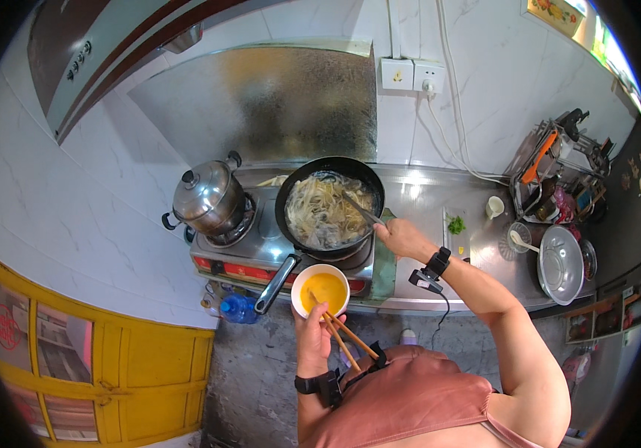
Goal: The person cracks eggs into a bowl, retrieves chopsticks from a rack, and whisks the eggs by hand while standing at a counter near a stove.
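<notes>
My left hand [314, 333] holds a white bowl [297, 291] of beaten egg, with its thumb over a pair of wooden chopsticks [348, 347] whose tips dip into the yellow liquid. The bowl is in front of the stove's front edge, just right of the pan's handle [278, 284]. My right hand [401, 236] grips a dark utensil [360, 208] that reaches into a black frying pan [282, 201] on the right burner. Noodle-like strips and broth [323, 210] fill the pan; the utensil's far end is hidden among them.
A lidded steel pot [208, 196] stands on the left burner. On the steel counter [410, 201] to the right are chopped greens [456, 225], a small white cup [494, 207], a glass bowl with a white spoon [522, 239], a metal basin [560, 266] and a dish rack [544, 162].
</notes>
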Available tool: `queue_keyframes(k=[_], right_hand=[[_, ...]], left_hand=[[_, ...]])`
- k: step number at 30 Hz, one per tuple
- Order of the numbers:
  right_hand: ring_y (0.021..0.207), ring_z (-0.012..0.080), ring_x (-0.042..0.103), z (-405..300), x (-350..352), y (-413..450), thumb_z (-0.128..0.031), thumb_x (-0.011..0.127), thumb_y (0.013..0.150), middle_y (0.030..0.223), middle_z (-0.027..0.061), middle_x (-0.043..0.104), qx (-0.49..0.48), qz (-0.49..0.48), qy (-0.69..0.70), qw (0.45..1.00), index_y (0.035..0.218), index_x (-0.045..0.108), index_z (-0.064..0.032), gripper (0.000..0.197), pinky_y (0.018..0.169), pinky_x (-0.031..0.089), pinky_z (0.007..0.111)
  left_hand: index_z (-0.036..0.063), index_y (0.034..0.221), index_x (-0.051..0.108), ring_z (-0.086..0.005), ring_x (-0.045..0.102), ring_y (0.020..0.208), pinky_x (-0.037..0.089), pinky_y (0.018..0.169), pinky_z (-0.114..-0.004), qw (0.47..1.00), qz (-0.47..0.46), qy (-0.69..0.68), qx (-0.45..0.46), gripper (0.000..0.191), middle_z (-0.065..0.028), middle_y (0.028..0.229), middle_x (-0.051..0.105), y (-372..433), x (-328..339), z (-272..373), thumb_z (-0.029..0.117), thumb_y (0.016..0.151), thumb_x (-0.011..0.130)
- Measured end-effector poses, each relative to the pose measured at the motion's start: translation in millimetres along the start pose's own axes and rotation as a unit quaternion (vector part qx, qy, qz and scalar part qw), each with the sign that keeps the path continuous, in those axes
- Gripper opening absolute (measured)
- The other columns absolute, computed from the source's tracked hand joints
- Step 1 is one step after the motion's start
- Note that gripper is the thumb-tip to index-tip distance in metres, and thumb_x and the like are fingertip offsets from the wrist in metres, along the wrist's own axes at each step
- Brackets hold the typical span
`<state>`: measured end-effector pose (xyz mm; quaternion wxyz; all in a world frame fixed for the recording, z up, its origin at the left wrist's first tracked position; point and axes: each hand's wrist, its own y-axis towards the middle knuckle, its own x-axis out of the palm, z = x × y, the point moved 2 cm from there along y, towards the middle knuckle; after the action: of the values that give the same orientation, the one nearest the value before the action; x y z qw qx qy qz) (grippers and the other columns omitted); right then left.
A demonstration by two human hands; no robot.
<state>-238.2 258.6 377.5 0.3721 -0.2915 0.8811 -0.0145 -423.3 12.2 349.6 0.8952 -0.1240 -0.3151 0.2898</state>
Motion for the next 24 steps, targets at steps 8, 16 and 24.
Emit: queue_keyframes(k=[8, 16, 24], right_hand=[[0.042, 0.0125, 0.047, 0.8, 0.6, -25.4, -0.047, 0.049, 0.108, 0.054, -0.0024, 0.045, 0.108, -0.104, 0.266, 0.952, 0.082, 0.06, -0.0038, 0.051, 0.049, 0.055, 0.033], [0.044, 0.0128, 0.045, -10.2, -31.9, -59.0, -0.047, 0.051, 0.107, 0.055, -0.0019, 0.043, 0.087, -0.104, 0.206, 0.969, 0.081, 0.058, -0.0039, 0.051, 0.049, 0.054, 0.032], [0.058, 0.0248, 0.068, -8.4, -52.3, -44.3, -0.045, 0.052, 0.107, 0.059, 0.0106, 0.059, 0.022, 0.001, 0.098, 0.995, 0.076, 0.061, 0.0017, 0.057, 0.053, 0.055, 0.041]], left_hand=[[0.0072, 0.146, 0.042, -0.0323, 0.075, 0.093, 0.067, 0.071, -0.039, 1.0, -0.007, -0.009, -0.024, 0.059, -0.0177, 0.123, 0.066, 2.2, -4.0, -2.0, 0.012, 0.093, 0.068], [0.0136, 0.15, 0.035, -0.0308, 0.073, 0.095, 0.067, 0.072, -0.041, 0.999, -0.029, -0.022, -0.039, 0.066, -0.017, 0.13, 0.06, 7.2, -2.9, -5.8, 0.009, 0.092, 0.068], [0.0135, 0.149, 0.035, -0.031, 0.073, 0.095, 0.067, 0.072, -0.041, 0.999, -0.036, -0.013, -0.031, 0.066, -0.0171, 0.13, 0.06, 1.2, 2.1, -5.9, 0.009, 0.091, 0.068]])
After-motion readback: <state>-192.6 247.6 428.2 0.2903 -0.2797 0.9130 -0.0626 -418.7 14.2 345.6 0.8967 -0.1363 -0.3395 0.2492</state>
